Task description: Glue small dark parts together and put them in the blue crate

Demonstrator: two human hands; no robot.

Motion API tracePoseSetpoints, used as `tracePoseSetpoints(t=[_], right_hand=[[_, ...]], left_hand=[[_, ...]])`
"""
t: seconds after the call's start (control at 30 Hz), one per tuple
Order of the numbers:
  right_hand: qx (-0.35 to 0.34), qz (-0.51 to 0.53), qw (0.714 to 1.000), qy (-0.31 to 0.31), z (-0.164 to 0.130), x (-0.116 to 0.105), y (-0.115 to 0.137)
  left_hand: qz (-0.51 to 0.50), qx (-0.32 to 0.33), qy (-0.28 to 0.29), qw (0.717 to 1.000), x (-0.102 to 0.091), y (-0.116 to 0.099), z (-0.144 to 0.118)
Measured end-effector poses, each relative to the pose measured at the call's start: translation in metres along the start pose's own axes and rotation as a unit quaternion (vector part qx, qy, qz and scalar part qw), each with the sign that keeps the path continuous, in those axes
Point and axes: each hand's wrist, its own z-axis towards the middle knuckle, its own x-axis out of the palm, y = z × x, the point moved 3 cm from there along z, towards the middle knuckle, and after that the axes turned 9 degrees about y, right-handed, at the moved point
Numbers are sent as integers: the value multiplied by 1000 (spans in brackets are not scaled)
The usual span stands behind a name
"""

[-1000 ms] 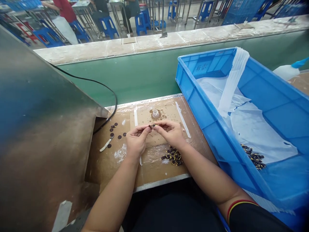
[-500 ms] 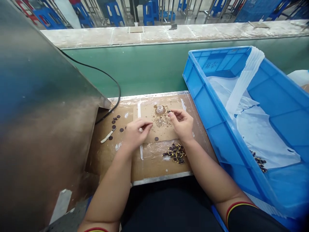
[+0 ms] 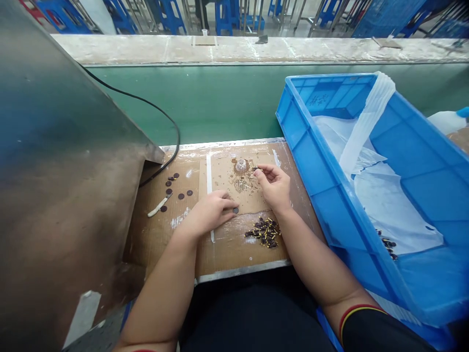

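Note:
My left hand (image 3: 210, 211) is low over the cardboard, its fingers and thumb apart at the edge of a small dark disc (image 3: 235, 210) lying flat there. Pinched in my right hand (image 3: 275, 188) is a small dark part (image 3: 254, 168), partly hidden by the fingertips. Just left of that part stands a small clear cup (image 3: 241, 165) on a brown-stained patch. Below the cup is a ribbed, glossy mark (image 3: 242, 185). Near my right wrist lies a heap of small dark parts with yellow ends (image 3: 264, 231).
Several dark discs (image 3: 169, 191) and a white-handled knife (image 3: 159, 205) lie on the left. A metal housing (image 3: 73, 171) with a black cable (image 3: 146, 101) borders that side. A large blue crate (image 3: 304, 132) on the right holds white sheets (image 3: 392, 205) and more dark parts.
My left hand has come down and toward the dark disc, its pinched fingers spreading apart. My right hand keeps its pinch near the clear cup. The view has shifted slightly.

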Motion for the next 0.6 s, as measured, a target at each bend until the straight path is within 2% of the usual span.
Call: tracePoseSetpoints(t=[0.17,0.33,0.47,0.6], right_hand=[[-6,-3,1000,9,7,-5,0],[-40,-80,995,50,28,-9,21],[-112,-204,971,54,40,0,34],[-164,-257,949,81,43,11,29]], left_hand=[[-3,-4,-1,1000,2,-5,2],[-25,17,-22,999,3,-9,4],[-51,34,-59,996,4,-7,4],[-45,29,-105,993,6,1,5]])
